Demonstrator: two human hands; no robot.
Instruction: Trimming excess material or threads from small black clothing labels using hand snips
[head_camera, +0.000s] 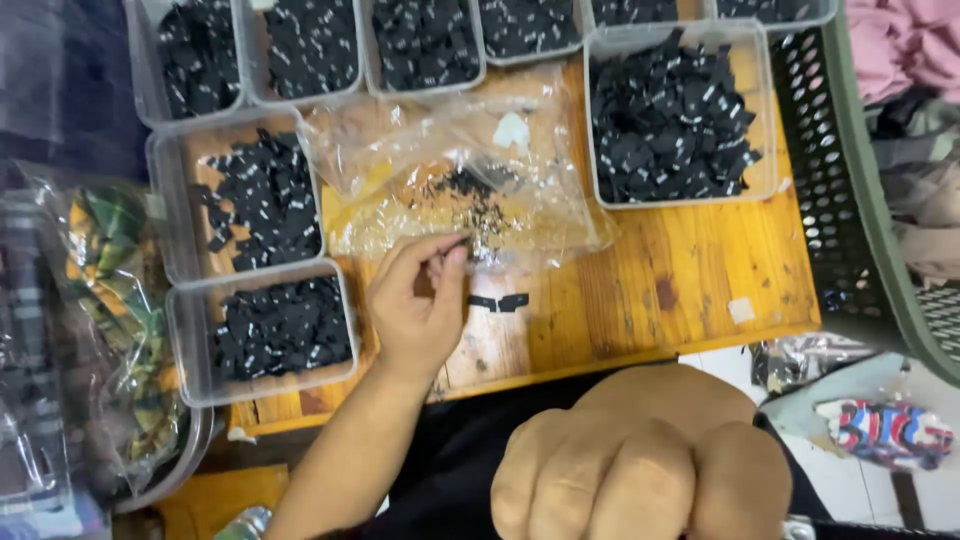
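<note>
- The left hand (420, 300) is over the wooden desk (690, 270), thumb and forefinger pressed together on a small dark piece (458, 243) at the fingertips. It looks like one of the black tags, but it is too small to be sure.
- That pinch is at the near edge of a crumpled clear plastic bag (450, 170), which lies just beyond the fingertips, away from the body. The bag has a thin scatter of black bits inside; fingertips seem to touch its edge or to be just beside it.
- A single flat black tag (498, 302) lies on the bare desk just to the right of the left hand, apart from it. Its long axis runs about left-right, i.e. across the forearm direction.
- The left hand is much nearer to this tag and to the bag than the other hand.
- The right hand (640, 470) is close to the camera, low in the view, closed in a fist w/ knuckles up. I cannot tell if it holds sth.
- To the left of the left hand, two clear trays (200, 380) w/ piles of black tags, near the wrist. More such trays beyond the bag, and a bigger one (765, 120) beyond and to the right.
- Far right, well apart: a green perforated basket (850, 200).
</note>
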